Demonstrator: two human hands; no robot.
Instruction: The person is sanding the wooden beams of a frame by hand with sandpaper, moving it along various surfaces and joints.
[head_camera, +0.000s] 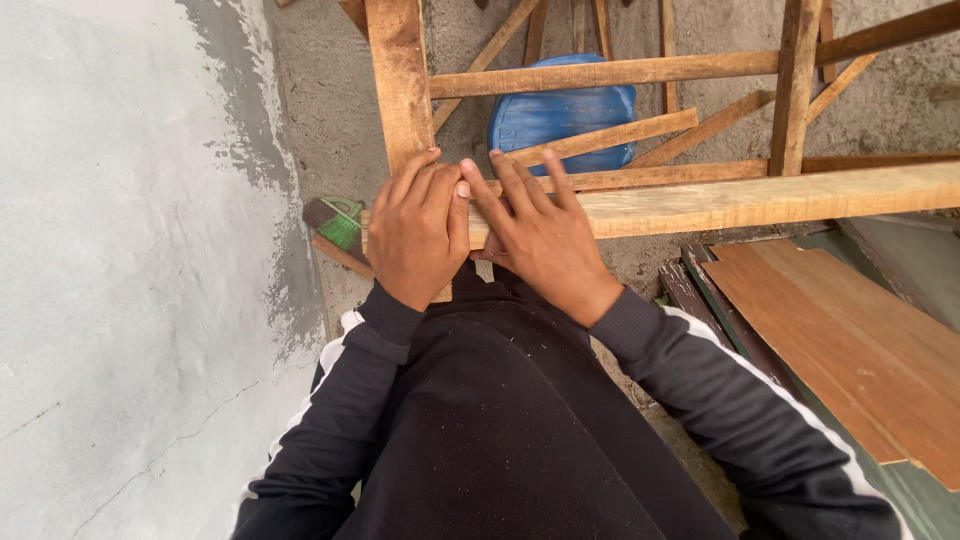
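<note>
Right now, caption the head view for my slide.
Left hand and right hand press on a wooden plank across a wooden frame.

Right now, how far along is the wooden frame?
Done: the frame's uprights, rails and diagonal braces stand joined. In hand: the left hand and right hand press flat on the near end of a pale plank lying across the frame. Left: no fastener or tool shows at that plank; whether it is fixed cannot be told.

Black long sleeves with ribbed cuffs and white stripes down the arms, above black trousers
</note>
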